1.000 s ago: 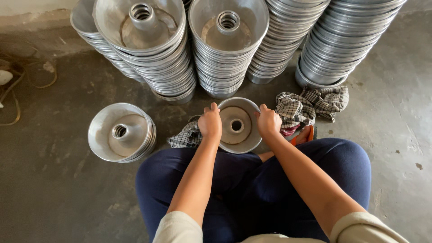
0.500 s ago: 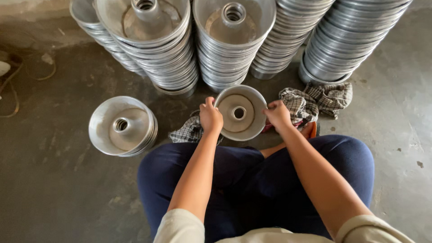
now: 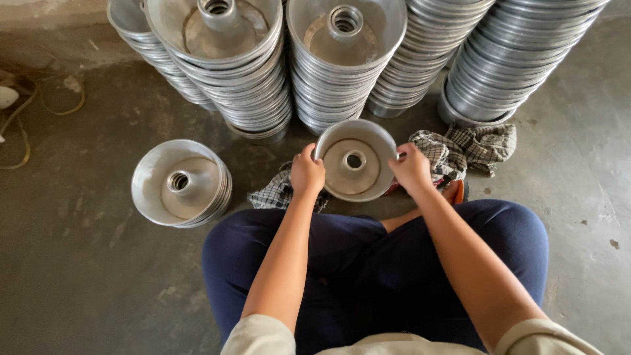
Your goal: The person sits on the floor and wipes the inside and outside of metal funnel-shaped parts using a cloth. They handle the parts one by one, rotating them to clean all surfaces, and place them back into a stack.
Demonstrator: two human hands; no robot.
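Note:
A round metal ring-shaped baking pan [image 3: 355, 160] with a central tube is held up in front of my knees, its open side tilted toward me. My left hand [image 3: 307, 172] grips its left rim and my right hand [image 3: 411, 169] grips its right rim. Under and beside the pan lies a crumpled checked cloth [image 3: 460, 150], spreading to the right and showing a little at the left below my left hand. I sit cross-legged in dark blue trousers on the floor.
Tall stacks of the same metal pans [image 3: 230, 59] line the back, several side by side. A short stack of pans [image 3: 181, 184] stands on the grey concrete floor to my left. Cords [image 3: 26, 125] lie at the far left.
Both hands lifted the pan slightly and tilted it further toward the stacks, then steadied it; the view shifted a little.

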